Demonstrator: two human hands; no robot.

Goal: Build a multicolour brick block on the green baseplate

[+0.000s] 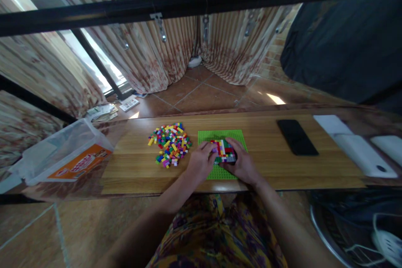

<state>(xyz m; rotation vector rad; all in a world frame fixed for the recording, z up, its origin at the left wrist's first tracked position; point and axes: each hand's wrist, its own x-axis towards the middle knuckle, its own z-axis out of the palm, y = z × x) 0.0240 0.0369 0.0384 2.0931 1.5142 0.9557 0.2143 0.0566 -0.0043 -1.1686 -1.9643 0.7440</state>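
A small multicoloured block of toy building bricks (225,150) is between my two hands, over the green studded baseplate (224,172). My left hand (201,162) is closed, fingers and thumb pressed at the block's left side. From the right, my right hand (244,166) grips the block, its fingers curled around the far corner and thumb at the near side. Whether the block touches the baseplate I cannot tell. To the left of my hands lies a pile of loose bricks (171,144) in many colours.
The wooden board (266,171) carries all this, with a black phone-like slab (297,137) at right. White objects (366,155) lie beyond it. A clear plastic tub (78,142) with an orange label stands at left. A dark bar (201,4) crosses in front of the curtains.
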